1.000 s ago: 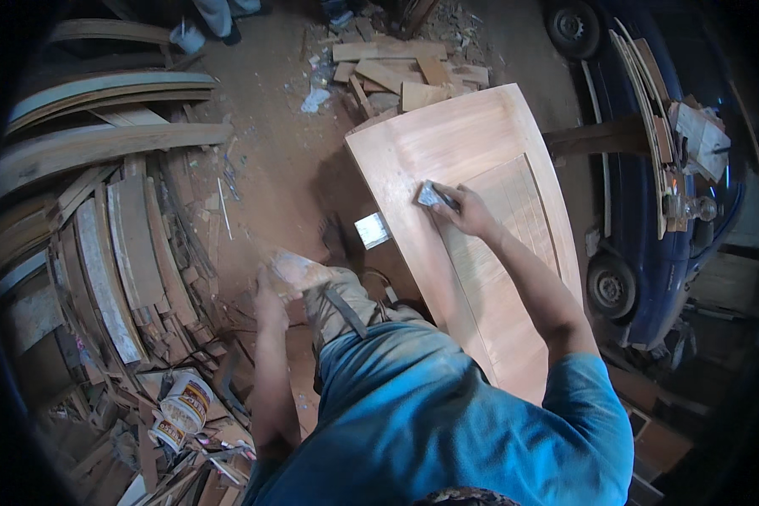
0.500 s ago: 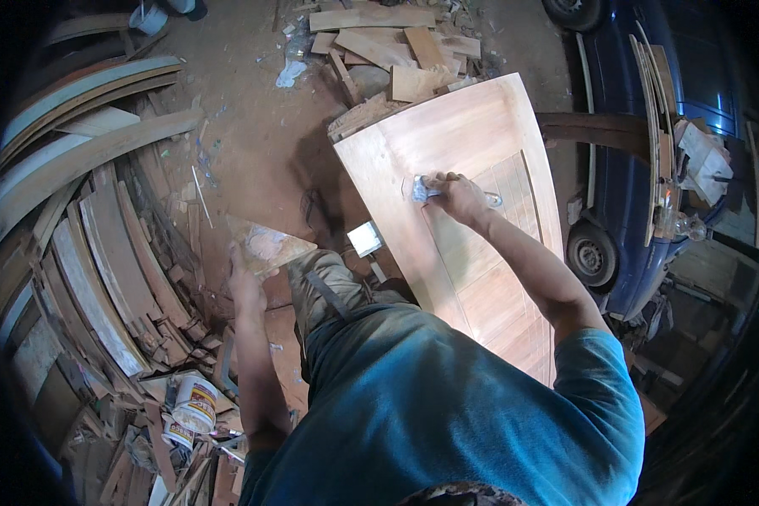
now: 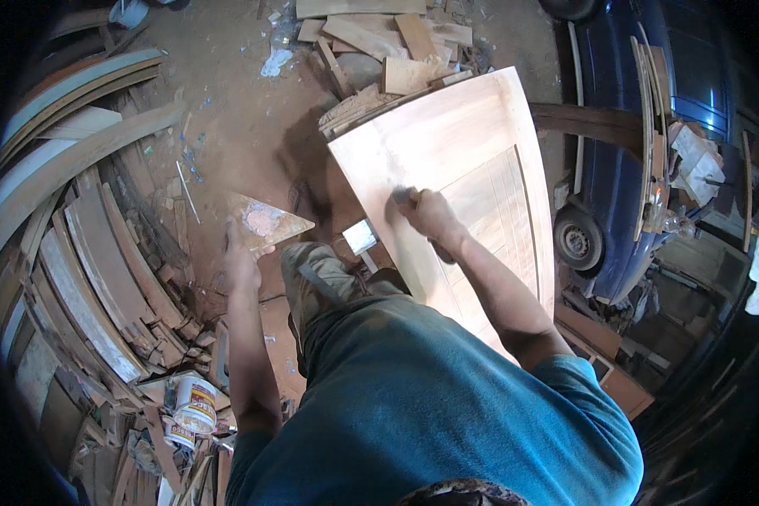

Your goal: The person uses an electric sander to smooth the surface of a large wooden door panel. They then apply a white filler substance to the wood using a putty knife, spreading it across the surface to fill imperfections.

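A pale wooden door [image 3: 443,126] with a curved top and a grooved panel lies in front of me to the right. My right hand [image 3: 434,218] is closed round a putty knife [image 3: 401,196], whose dark blade is at the door's face near its left side. The knife's handle end shows below the hand. Over to the left, my left hand [image 3: 243,268] grips a triangular board [image 3: 291,224] by its near left edge. A patch of pinkish putty [image 3: 261,222] lies on that board. The left fingers are partly hidden beneath it.
Stacked curved boards [image 3: 93,278] fill the left side. White tubs [image 3: 196,405] stand among offcuts at lower left. More wood offcuts [image 3: 371,38] are piled beyond the door. A blue vehicle [image 3: 620,185] stands at the right, and a small white-topped block [image 3: 360,237] sits beside the door.
My right hand has shifted slightly left and nearer to me, and the putty knife has turned so its handle points more toward me. The left hand still holds the triangular board in nearly the same place.
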